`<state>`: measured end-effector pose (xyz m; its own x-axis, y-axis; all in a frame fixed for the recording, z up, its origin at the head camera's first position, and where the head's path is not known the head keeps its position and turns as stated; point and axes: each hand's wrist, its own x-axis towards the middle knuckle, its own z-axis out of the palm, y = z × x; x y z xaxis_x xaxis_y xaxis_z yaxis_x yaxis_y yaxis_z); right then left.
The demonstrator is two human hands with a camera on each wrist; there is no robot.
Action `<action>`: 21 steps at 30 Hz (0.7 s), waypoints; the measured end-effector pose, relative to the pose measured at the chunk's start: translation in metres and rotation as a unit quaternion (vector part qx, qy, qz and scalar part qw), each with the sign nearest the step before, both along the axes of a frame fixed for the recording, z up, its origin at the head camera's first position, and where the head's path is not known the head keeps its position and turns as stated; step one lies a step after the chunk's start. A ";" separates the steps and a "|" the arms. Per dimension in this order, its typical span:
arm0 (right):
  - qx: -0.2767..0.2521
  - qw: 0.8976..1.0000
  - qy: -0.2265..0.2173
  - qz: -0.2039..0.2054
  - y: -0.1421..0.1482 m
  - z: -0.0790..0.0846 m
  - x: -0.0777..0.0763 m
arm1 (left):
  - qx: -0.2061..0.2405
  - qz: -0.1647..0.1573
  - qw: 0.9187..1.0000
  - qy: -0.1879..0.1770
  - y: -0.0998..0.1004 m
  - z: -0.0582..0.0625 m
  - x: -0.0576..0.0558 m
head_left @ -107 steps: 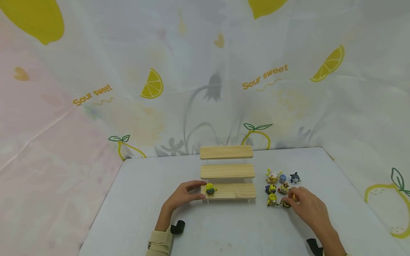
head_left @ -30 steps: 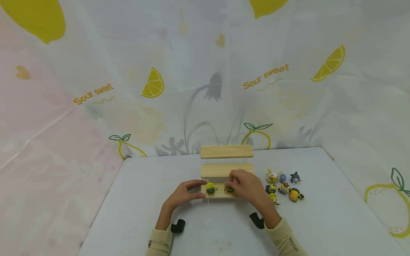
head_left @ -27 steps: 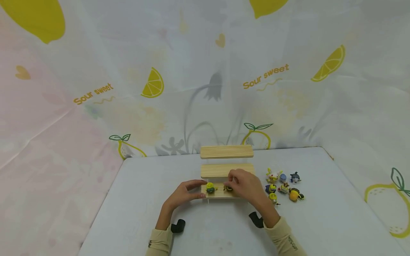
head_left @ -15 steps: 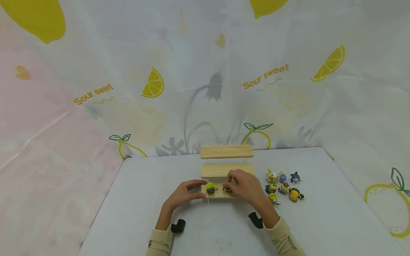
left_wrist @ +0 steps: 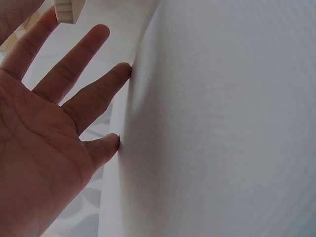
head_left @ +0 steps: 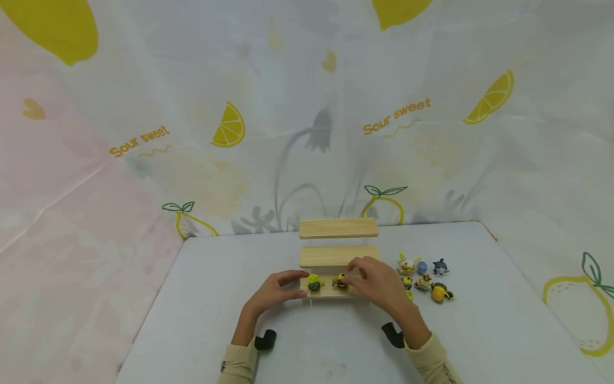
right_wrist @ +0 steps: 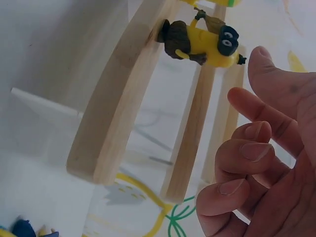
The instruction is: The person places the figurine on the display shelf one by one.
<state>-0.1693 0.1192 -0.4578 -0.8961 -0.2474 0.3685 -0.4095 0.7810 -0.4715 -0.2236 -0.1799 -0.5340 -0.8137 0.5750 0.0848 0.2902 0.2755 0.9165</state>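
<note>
A three-tier wooden display stand [head_left: 362, 289] stands at the table's middle. At the left end of its lowest board, my left hand [head_left: 274, 292] holds the board between thumb and index finger. In the left wrist view the other fingers [left_wrist: 74, 64] spread straight beside the board end [left_wrist: 69, 10]. A yellow figurine with green clothes [head_left: 314, 282] stands near that end. To its right stands a yellow minion figurine [right_wrist: 197, 42] with goggles, a brown skirt and a club. My right hand [head_left: 381, 285] is just right of it, thumb and index finger apart, other fingers loosely curled.
Several small figurines sit on the white table [head_left: 206, 320] right of the stand, among them a white-and-yellow one [head_left: 406, 265], a dark-haired one [head_left: 440, 267] and an orange-and-black one [head_left: 439, 292]. A lemon-print cloth [head_left: 268, 176] hangs behind the table.
My right hand took the minion figurine from the group on the right, set it on the lowest board, then let go and drew slightly right. My left hand stays put.
</note>
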 end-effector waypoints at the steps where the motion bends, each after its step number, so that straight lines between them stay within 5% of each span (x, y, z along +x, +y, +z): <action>1: -0.003 1.000 -0.003 0.001 0.002 0.000 0.001 | -0.002 0.000 1.000 0.001 0.000 0.000 0.000; 21: 0.023 0.997 -0.037 -0.058 0.051 -0.011 0.021 | 0.008 -0.005 1.000 0.007 0.000 -0.001 0.000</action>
